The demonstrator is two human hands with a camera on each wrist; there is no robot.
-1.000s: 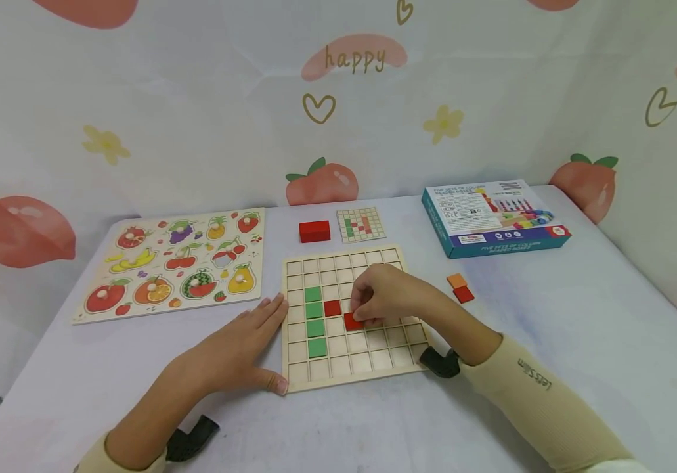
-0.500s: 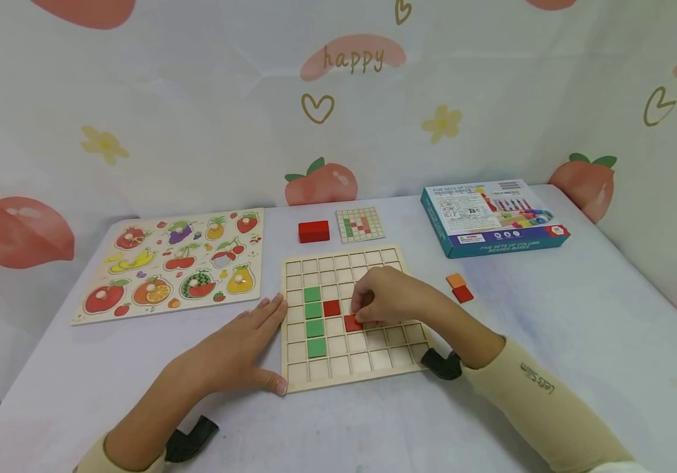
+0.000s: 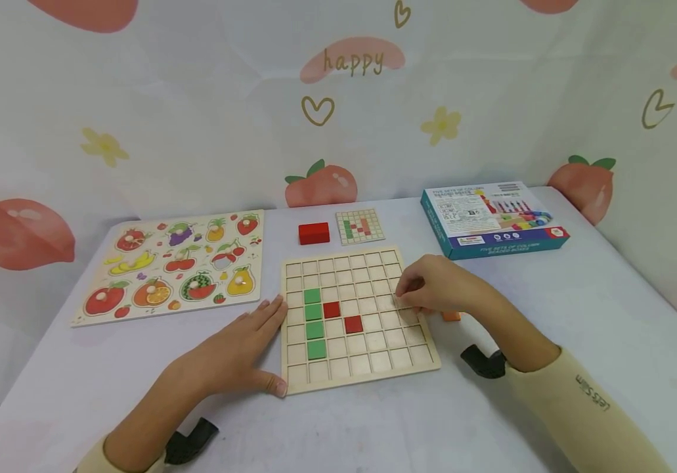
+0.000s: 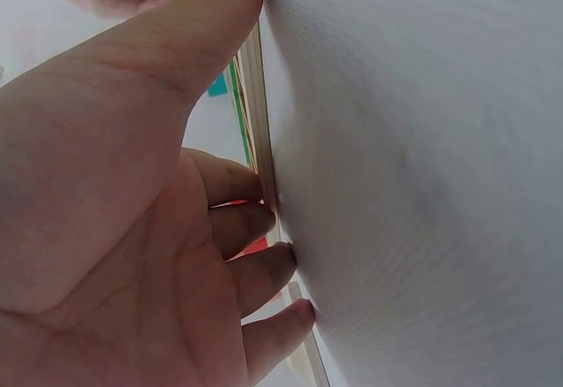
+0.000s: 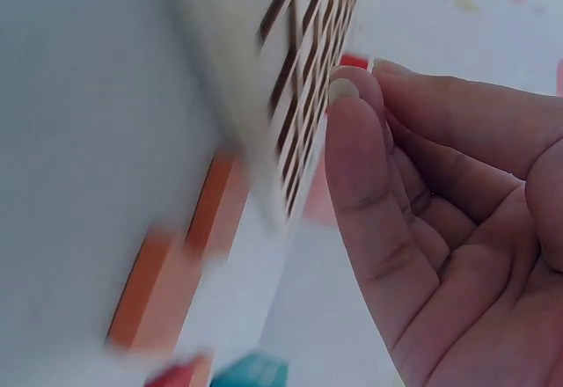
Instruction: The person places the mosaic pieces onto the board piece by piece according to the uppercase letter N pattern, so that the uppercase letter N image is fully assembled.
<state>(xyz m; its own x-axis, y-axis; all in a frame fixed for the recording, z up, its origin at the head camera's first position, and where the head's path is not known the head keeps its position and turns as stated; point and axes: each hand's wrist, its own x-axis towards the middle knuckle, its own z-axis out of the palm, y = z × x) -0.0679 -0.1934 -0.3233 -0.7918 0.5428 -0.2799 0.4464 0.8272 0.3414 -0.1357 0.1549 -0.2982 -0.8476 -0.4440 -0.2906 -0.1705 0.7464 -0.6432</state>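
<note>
A wooden grid board (image 3: 373, 366) lies mid-table, with several green tiles (image 3: 314, 329) in one column and two red tiles (image 3: 353, 324) to their right. The left hand (image 3: 226, 351) rests against the board's left edge, its fingers and thumb spread along the rim, as the left wrist view also shows. Over the board's right edge hovers the right hand (image 3: 441, 286), fingers loosely bent. The right wrist view shows its thumb and fingertips close together with no tile visible between them. An orange tile (image 3: 451, 316) shows just below this hand; other loose tiles are partly hidden behind it.
A fruit peg puzzle (image 3: 184, 263) lies at the left. Behind the board sit a red block (image 3: 314, 233) and a small pattern card (image 3: 360, 226). A boxed set (image 3: 494, 220) lies at the back right, before a fruit-printed cloth backdrop.
The right hand has let go of the red tile, which stays in a cell of the board, and has moved right to the board's edge. The left hand has not moved.
</note>
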